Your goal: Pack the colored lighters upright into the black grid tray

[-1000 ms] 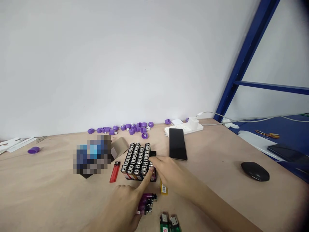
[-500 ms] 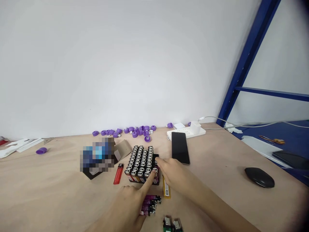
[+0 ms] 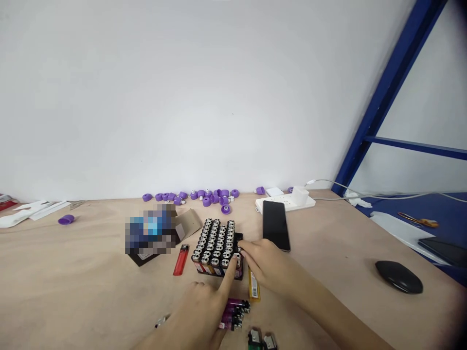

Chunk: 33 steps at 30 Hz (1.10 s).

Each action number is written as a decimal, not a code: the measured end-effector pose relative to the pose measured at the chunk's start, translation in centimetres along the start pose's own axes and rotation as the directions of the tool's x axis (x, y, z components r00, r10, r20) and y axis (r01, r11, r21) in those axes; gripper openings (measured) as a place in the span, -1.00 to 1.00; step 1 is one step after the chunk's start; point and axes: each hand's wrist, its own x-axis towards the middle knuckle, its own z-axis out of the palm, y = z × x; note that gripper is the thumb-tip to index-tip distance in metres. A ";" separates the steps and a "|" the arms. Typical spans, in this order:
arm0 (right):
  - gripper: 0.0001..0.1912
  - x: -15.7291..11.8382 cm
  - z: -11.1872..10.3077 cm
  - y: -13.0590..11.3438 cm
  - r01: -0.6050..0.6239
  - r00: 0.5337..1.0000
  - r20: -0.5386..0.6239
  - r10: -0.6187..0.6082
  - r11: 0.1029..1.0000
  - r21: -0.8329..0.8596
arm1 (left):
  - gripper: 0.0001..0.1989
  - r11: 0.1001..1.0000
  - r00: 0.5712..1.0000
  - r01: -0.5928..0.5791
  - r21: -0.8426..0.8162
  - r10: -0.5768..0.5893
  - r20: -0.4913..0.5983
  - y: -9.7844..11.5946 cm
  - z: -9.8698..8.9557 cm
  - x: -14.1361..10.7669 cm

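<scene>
Touching the block of upright disposable lighters, packed in tight rows, silver tops up, on the tabletop, I have my left hand curled, its index finger stretched to the front row. My right hand has its fingers together at the near right corner; I cannot tell if they grip.

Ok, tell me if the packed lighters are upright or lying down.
Upright: the packed lighters stand in rows, metal heads up, bodies below.
</scene>
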 end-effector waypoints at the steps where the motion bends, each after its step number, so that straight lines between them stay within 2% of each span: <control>1: -0.77 0.0 0.0 0.1 -0.008 1.000 0.001 0.008 1.000 -0.003 | 0.02 1.000 1.000 -0.005 0.001 0.005 -0.011 0.0 0.1 0.0; 8: -0.80 0.3 0.2 -0.2 -0.039 0.998 0.039 0.042 0.997 -0.065 | 0.01 0.999 0.999 -0.023 -0.034 0.022 -0.025 -0.2 0.1 -0.1; 11: -0.78 0.2 0.2 -0.6 -0.023 0.999 0.033 0.024 1.000 -0.013 | 0.03 0.999 0.999 -0.033 -0.037 0.033 -0.010 -0.3 0.4 0.0; 15: -0.70 -0.1 0.1 -0.4 -0.006 1.000 0.011 0.005 0.996 0.088 | 0.04 0.997 0.997 -0.047 -0.058 0.043 -0.057 -0.6 1.1 0.2; 18: -0.74 -0.2 0.2 -0.2 -0.025 1.000 0.002 0.025 0.992 0.123 | 0.04 0.998 0.996 -0.046 -0.051 0.042 -0.075 -0.6 1.3 0.2; 23: -0.79 -0.2 0.7 -0.1 -0.023 1.000 0.006 0.023 0.986 0.168 | 0.03 0.999 0.998 -0.036 -0.019 0.035 -0.043 -0.3 0.7 0.1; 26: -0.79 -0.1 0.8 0.3 -0.022 1.000 -0.006 0.024 0.982 0.189 | 0.03 0.999 0.997 -0.045 -0.001 0.045 -0.067 -0.5 1.1 0.2; 30: -0.77 0.0 -0.3 0.9 0.001 0.998 -0.057 0.011 0.977 0.215 | 0.04 0.994 0.980 -0.096 -0.052 0.085 -0.180 -1.4 2.2 0.5; 32: -0.75 -0.2 -1.5 0.9 0.025 0.992 -0.123 0.008 0.964 0.264 | 0.03 0.957 0.948 -0.202 -0.210 0.137 -0.287 -1.8 2.4 0.4; 33: -0.76 -0.4 -2.1 0.7 0.050 0.986 -0.165 0.002 0.949 0.311 | 0.00 0.908 0.927 -0.263 -0.327 0.144 -0.346 -1.8 2.4 0.3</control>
